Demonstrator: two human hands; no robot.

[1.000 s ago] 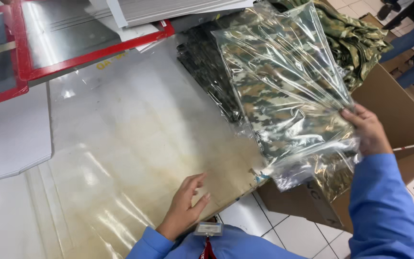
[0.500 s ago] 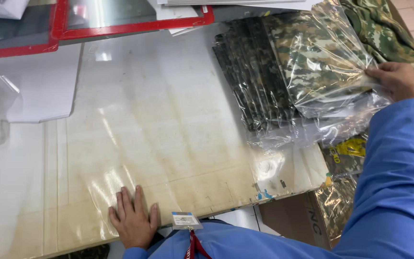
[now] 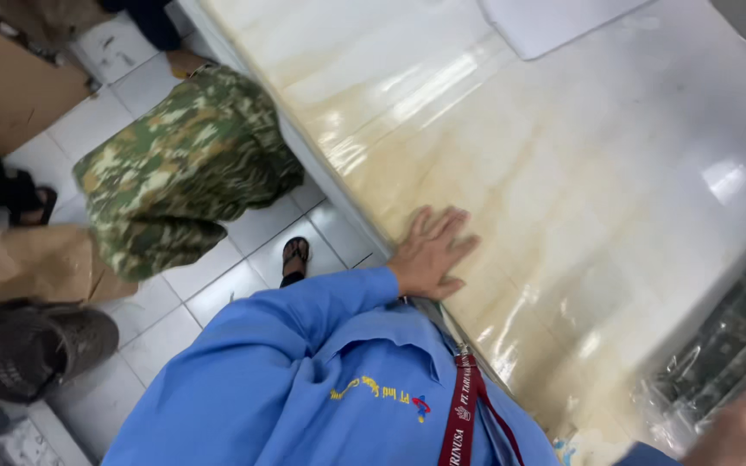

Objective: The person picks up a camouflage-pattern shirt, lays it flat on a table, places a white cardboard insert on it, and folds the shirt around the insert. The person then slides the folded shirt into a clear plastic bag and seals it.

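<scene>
Fingers of the right hand [image 3: 740,423] at the lower right corner touch the clear-bagged camouflage pack [image 3: 723,341], grip impossible to judge; mid-frame, the left hand [image 3: 429,252] lies flat and empty, bracing on the table [image 3: 580,147]; camouflage pile [image 3: 179,168] on the floor, upper left

Clear-bagged camouflage garment [image 3: 727,345] flat on table's near right edge.

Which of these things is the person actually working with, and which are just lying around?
In use: left hand flat on the table; right hand on the clear bagged camouflage garment.
Lying about: camouflage cloth pile, dark basket, cardboard box, white sheet.
</scene>
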